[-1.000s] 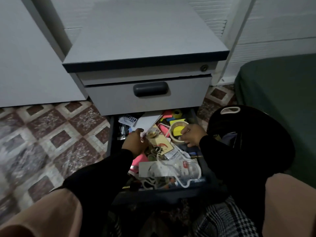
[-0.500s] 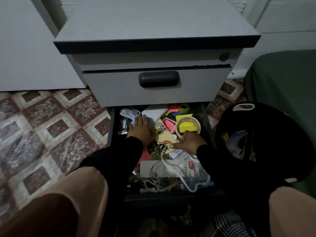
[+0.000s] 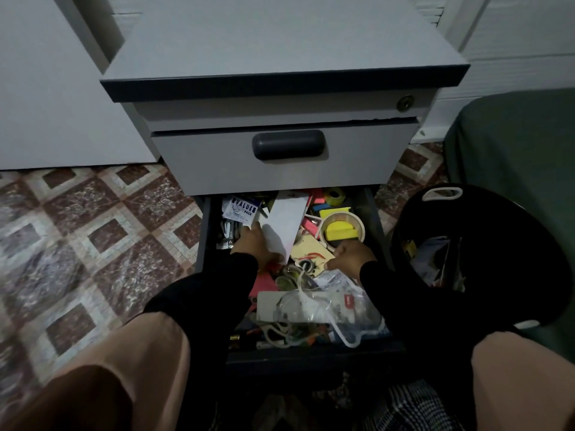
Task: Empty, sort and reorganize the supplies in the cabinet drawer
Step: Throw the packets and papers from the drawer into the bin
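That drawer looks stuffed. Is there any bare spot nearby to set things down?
The drawer is crowded edge to edge, with both hands among the clutter. Bare room: the cabinet top above the shut upper drawer, and the tiled floor to the left. The black basket on the right already holds items.

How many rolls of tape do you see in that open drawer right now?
2. A beige tape roll lies just beyond the right hand, around a yellow block. A smaller yellow tape roll sits at the drawer's back, under the upper drawer. The clutter may hide more.
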Tool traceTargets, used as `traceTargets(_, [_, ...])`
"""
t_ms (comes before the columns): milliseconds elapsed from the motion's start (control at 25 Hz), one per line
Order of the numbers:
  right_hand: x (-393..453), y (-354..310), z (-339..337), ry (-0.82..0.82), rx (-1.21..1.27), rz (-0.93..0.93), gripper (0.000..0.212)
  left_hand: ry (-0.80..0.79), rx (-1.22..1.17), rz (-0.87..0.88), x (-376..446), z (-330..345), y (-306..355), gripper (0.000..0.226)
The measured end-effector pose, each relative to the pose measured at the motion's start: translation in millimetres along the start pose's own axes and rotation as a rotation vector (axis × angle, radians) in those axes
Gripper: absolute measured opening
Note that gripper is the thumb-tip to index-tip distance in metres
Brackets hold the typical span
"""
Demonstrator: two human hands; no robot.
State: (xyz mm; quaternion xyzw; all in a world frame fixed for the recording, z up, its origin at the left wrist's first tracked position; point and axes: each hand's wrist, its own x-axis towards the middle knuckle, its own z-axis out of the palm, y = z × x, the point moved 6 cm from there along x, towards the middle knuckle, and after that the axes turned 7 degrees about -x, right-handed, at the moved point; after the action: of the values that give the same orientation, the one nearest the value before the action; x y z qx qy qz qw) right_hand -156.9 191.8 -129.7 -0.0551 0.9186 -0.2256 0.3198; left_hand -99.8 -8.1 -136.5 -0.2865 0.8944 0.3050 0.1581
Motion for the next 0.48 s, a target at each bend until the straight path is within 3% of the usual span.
traceTargets(280, [4, -5, -13, 0.062, -0.097, 0.020, 0.042, 0.010, -0.280, -0.051, -14, 0, -18, 0.074])
traceTargets(480, [0, 2, -26, 0.011, -0.022, 0.005, 0.036, -0.047, -0.470, -0.056, -28, -10, -30, 0.039])
